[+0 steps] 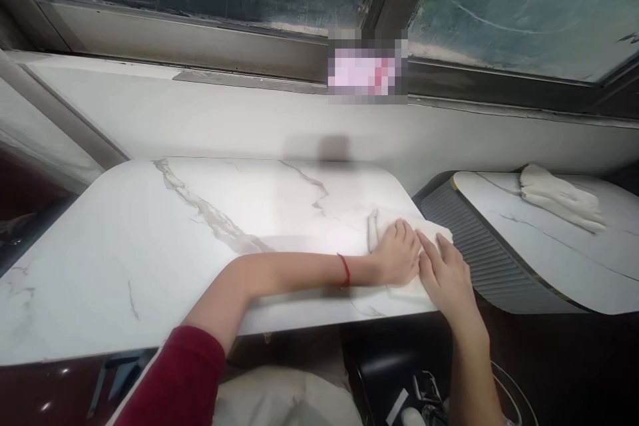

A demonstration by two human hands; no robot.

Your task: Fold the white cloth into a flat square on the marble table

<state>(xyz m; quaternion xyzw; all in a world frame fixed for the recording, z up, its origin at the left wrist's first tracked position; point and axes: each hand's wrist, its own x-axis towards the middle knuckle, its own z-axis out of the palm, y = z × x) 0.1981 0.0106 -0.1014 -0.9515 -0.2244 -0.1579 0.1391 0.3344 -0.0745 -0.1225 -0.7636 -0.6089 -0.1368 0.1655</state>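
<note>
A white cloth (412,289) lies folded at the right end of a white marble-patterned table (249,206). My left hand (398,254), with a red string bracelet on the wrist, rests on the cloth, fingers pointing away from me. Close beside it, my right hand (448,273) lies on the cloth's right part with its fingers spread. The two hands nearly touch at the thumb and fingertips. Parts of the cloth are hidden under both palms.
To the right stands a second marble-top table (559,239) with ribbed grey sides and another off-white cloth (562,196) on it. A white wall (224,120) and windows (519,6) rise behind. Below the table edge sits a black object (384,359) with small items.
</note>
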